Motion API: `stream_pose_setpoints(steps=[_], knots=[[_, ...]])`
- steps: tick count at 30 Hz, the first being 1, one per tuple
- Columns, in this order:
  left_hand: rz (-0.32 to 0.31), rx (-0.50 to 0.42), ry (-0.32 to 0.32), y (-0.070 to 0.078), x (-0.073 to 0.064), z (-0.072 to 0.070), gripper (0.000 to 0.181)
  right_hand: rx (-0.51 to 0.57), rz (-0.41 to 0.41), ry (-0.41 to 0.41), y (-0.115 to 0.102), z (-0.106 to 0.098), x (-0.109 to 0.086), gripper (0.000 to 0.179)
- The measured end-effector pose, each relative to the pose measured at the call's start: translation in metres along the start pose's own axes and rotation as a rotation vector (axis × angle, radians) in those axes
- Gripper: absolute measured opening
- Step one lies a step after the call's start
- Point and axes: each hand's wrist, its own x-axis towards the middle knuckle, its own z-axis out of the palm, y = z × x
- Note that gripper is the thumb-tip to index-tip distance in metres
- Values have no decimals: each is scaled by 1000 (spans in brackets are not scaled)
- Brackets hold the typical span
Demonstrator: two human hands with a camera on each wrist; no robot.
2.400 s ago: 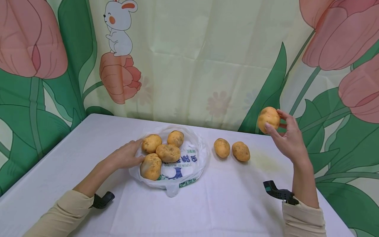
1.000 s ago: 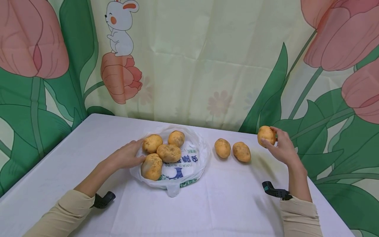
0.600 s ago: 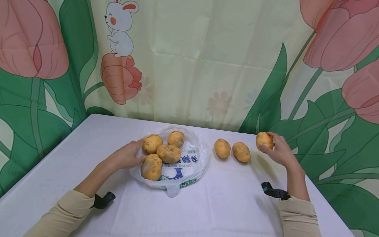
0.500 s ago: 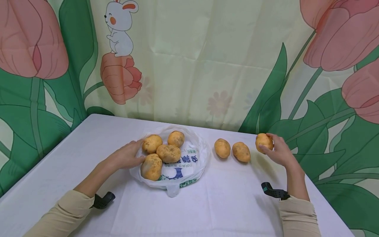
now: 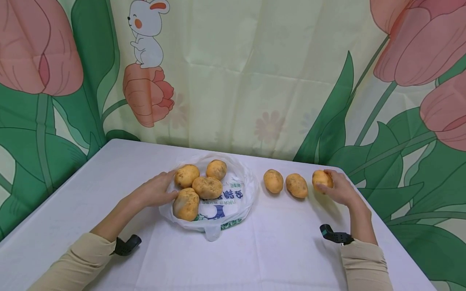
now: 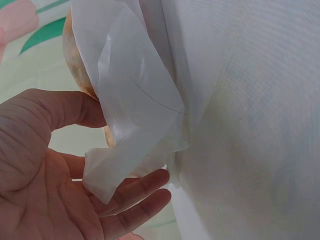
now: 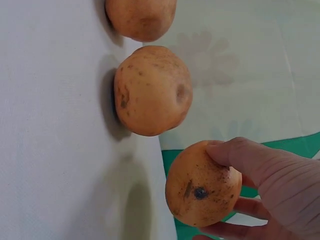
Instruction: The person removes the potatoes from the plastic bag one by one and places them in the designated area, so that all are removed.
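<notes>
In the head view, my right hand (image 5: pixel 341 188) grips a potato (image 5: pixel 322 181) between thumb and fingers at the table's right side. The right wrist view shows this potato (image 7: pixel 202 187) held apart from the tabletop, its shadow separate. Just left of it, two potatoes lie side by side, one spotted potato (image 5: pixel 296 186) and one smoother potato (image 5: pixel 273 181). My left hand (image 5: pixel 158 190) holds the left edge of a white plastic bag (image 5: pixel 247 202), its rim rolled down. Several potatoes (image 5: pixel 207 188) sit in the bag. A bag flap (image 6: pixel 135 100) partly hides the left fingers.
A white cloth covers the table (image 5: pixel 233 262). Behind it hangs a curtain (image 5: pixel 225 81) printed with tulips and a rabbit. The table's right edge runs close to the right hand.
My right hand has lowered the potato and brought it left, closer to the two potatoes on the table. My left hand and the bag have stayed in place.
</notes>
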Motion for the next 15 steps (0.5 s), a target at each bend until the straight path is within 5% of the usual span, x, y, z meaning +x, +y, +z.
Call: stream_pose_setpoints(steps=[15], knots=[[19,7,5,-1,0,-1,77,-49,35,-92,9,12,4,76]])
